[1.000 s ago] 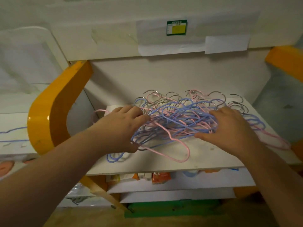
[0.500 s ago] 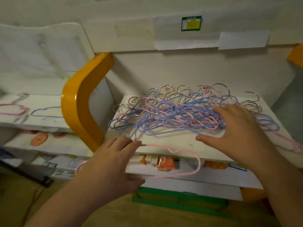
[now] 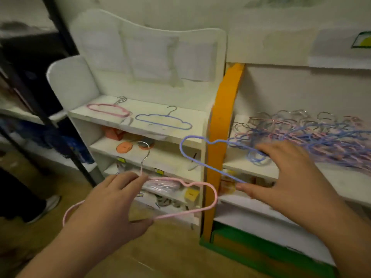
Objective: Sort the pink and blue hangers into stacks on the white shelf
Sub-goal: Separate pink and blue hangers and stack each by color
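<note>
My left hand (image 3: pixel 112 201) grips a pink hanger (image 3: pixel 214 194) by its neck and lower wire, low in front of the left white shelf (image 3: pixel 192 137); its metal hook (image 3: pixel 145 150) points up. Pulled partly off the tangled pile of pink and blue hangers (image 3: pixel 313 135) is a blue hanger (image 3: pixel 183 152), which my right hand (image 3: pixel 285 181) holds between thumb and fingers. On top of the left shelf lie pink hangers (image 3: pixel 108 110) at the left and one blue hanger (image 3: pixel 162 122) beside them.
An orange upright panel (image 3: pixel 223 121) separates the two shelf units. A black pole (image 3: pixel 60 121) slants down on the left. Lower shelves hold orange pieces (image 3: pixel 124 147) and small packets. A person's shoe (image 3: pixel 47 206) rests on the floor. A green base (image 3: pixel 261 251) sits below.
My left hand drew the pink hanger clear of the pile and carried it left. My right hand took hold of a blue hanger. The view swung left, revealing the shelf with sorted hangers.
</note>
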Motion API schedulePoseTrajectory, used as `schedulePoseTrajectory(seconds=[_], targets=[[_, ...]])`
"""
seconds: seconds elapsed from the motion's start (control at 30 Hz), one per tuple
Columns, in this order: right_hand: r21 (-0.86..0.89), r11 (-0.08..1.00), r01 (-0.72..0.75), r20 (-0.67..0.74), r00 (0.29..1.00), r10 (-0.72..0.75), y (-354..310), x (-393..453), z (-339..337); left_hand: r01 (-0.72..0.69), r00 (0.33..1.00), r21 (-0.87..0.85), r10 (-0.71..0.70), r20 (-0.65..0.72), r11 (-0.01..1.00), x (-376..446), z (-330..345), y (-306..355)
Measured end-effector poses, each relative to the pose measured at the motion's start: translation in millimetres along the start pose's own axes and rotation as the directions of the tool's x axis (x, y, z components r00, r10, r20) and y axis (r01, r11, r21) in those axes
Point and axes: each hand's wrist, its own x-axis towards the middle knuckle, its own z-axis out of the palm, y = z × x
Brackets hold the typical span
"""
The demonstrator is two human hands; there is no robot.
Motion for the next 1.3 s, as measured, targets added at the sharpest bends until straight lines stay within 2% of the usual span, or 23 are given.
schedulePoseTrajectory(seconds=[0.2, 0.4, 0.67, 0.83, 1.07, 1.2, 1.3], targets=[[-0.011, 0.998, 0.055, 0.020, 0.998, -0.055, -100, 32, 59, 0.057, 0.998, 0.023, -0.056, -0.040, 0.998, -14, 8, -115], [-0.023, 0.998, 0.056, 0.060, 0.997, -0.054, -135, 77, 101, 0.037, 0.998, -0.029, -0.039, -0.043, 0.999, 25, 21, -171], [0.053, 0.998, 0.029, 0.024, 0.999, -0.030, -139, 190, 173, 0.027, 0.998, -0.038, -0.029, -0.054, 0.999, 138, 35, -240], [0.019, 1.000, 0.020, 0.035, 0.999, -0.021, -143, 267, 202, -0.012, 1.000, -0.061, 0.012, -0.007, 0.998, 210, 28, -281], [0.029, 0.993, -0.115, 0.060, 0.992, 0.113, -144, 335, 233, -0.110, 0.988, -0.101, 0.120, 0.099, 0.989, 314, 33, -347], [-0.035, 0.977, -0.210, 0.056, 0.976, 0.212, -157, 365, 259, -0.206, 0.970, -0.048, 0.211, 0.124, 0.977, 387, 40, -397], [-0.117, 0.957, -0.266, 0.027, 0.962, 0.271, -177, 383, 274, -0.277, 0.945, -0.079, 0.287, 0.159, 0.958, 439, 51, -430]])
